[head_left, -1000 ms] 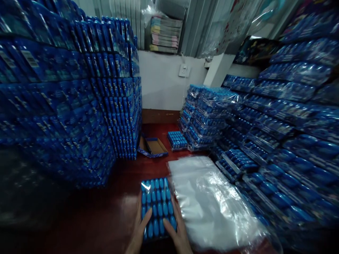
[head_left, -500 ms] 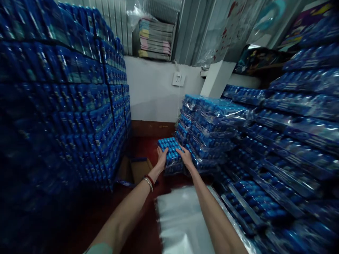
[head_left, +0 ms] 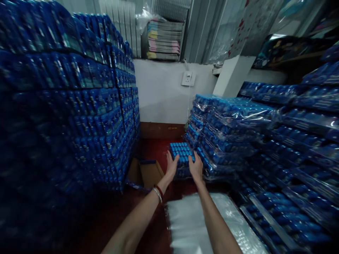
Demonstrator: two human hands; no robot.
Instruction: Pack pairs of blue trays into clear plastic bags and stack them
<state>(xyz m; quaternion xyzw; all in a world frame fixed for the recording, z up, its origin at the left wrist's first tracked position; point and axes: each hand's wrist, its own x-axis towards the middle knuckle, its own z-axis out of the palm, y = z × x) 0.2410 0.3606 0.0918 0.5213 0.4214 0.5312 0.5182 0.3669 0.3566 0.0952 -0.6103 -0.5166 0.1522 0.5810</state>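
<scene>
Moved since 1 s ago: glossy blue rectangular pack of rounded pieces [head_left: 181, 149], from mid red floor [head_left: 153, 145] toward its far edge. Now directly above a similar blue pack [head_left: 183, 173]; can't tell if fully down. Grip: left hand [head_left: 172, 165] and right hand [head_left: 196, 166] clamped on its opposite sides. Open brown cardboard box [head_left: 151, 173] left, clear-film-wrapped blue stack [head_left: 227, 132] right, whitish plastic sheets [head_left: 185, 217] nearer.

Held pack [head_left: 182, 149]: glossy tops, catching the light! | stacked packs [head_left: 238, 106]: crinkled clear plastic, gleaming away | sheet pile [head_left: 185, 218]: smooth, shiny plastic look | box [head_left: 150, 173]: plain matt cardboard | wall panels [head_left: 203, 31]: ribbed metal, dull sheen
</scene>
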